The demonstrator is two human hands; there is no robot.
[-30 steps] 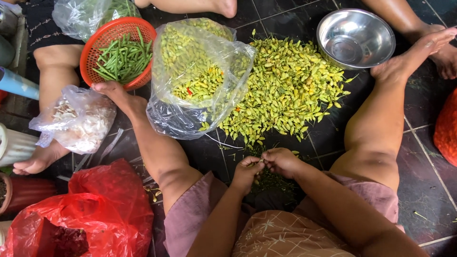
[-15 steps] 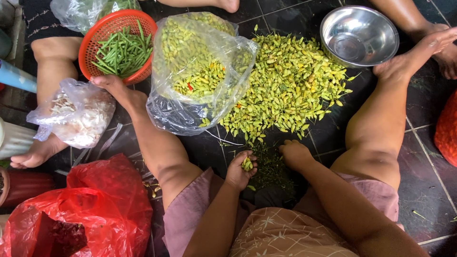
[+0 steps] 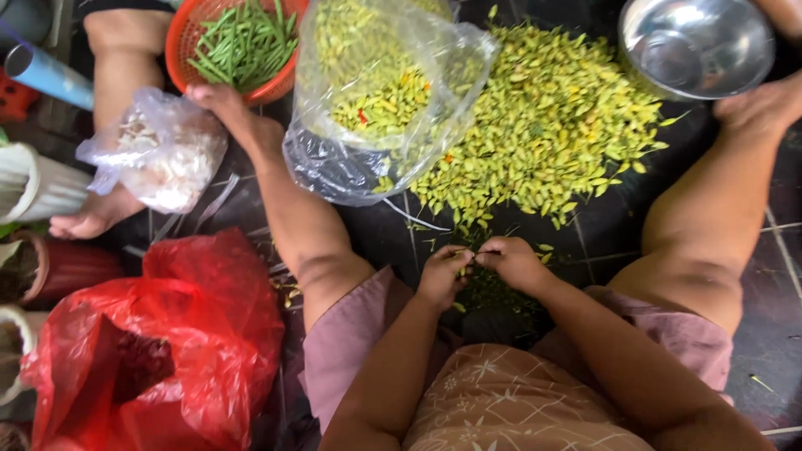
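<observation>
The left hand [image 3: 443, 271] and right hand [image 3: 511, 259] are now meeting fingertip to fingertip just below the pile [image 3: 543, 125] of yellow-green chillies. Half a second ago they were apart, the left holding one small chilli alone and the right flat at the pile's edge. Both are now pinching together on that one chilli [image 3: 468, 256], which I judge to mean they are plucking at its stem. Dark green scraps [image 3: 493, 296] are lying on the floor directly under the hands, below the pile.

Left of the pile, a clear bag [image 3: 376, 100] half full of chillies is slumping open; further left an orange basket [image 3: 238, 46] is holding green pods. A steel bowl [image 3: 697, 46] is sitting right of the pile, its rim cut off by the picture's edge. A red bag [image 3: 167, 351] is lying far left and below.

The chilli itself is nearly hidden between the fingers, so its state is hard to make out.
</observation>
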